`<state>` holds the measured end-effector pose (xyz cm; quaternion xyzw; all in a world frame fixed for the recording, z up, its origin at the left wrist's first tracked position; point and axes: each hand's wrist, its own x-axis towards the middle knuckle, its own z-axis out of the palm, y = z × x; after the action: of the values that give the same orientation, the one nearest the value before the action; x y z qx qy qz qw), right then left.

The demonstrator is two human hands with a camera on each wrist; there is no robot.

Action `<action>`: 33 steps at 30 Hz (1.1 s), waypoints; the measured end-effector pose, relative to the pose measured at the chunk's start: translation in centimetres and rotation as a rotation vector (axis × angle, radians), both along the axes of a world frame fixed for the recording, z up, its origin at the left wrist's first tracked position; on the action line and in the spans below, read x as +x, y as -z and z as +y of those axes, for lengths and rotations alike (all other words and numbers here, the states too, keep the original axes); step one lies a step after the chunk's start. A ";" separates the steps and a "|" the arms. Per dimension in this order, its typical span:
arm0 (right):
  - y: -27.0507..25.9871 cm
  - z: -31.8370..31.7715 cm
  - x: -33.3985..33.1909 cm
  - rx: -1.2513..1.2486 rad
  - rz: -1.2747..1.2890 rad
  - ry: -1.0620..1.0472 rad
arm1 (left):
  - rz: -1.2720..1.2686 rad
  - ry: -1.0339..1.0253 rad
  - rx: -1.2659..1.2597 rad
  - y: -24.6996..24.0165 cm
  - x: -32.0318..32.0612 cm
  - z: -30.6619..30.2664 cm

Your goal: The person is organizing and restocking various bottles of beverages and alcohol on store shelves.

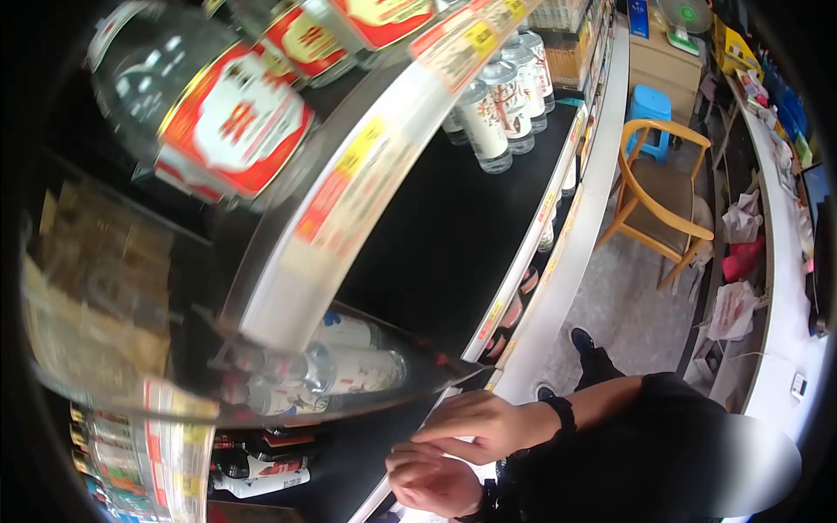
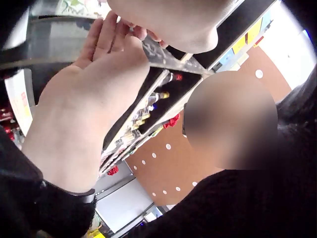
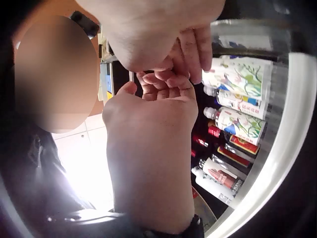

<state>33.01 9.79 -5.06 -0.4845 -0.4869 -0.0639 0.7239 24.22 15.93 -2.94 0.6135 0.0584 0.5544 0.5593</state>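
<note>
My right hand reaches in with its fingers stretched out, overlapping the fingers of my left hand, which is turned palm up with its fingers loosely curled. Nothing shows between the two hands. Each wrist has a dark band. In the left wrist view, the left hand fills the top, and the right hand comes up from the lower left. The right wrist view has the left hand below and the right hand above. Close beyond the hands, clear bottles with pale labels lie behind a see-through panel.
A large clear bottle with a red and white label stands on the upper shelf at left. Clear bottles stand grouped on the black shelf. A wooden chair and a blue stool are in the aisle, opposite a white counter.
</note>
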 end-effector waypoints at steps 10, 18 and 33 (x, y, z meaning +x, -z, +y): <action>0.3 -9.6 15.1 0.007 0.362 0.366 | 0.306 0.331 -0.060 -0.6 14.5 -5.9; 0.7 -13.0 26.6 -0.032 0.445 0.481 | 0.576 0.354 -0.157 -1.6 29.8 -6.3; 0.8 -9.9 30.8 -0.185 0.309 0.384 | 0.565 0.433 -0.200 -0.6 35.4 -4.9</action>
<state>63.80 -0.10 -5.82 -0.6364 -0.2734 -0.0806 0.7168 59.60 11.03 -2.29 0.6826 0.1332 0.2236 0.6829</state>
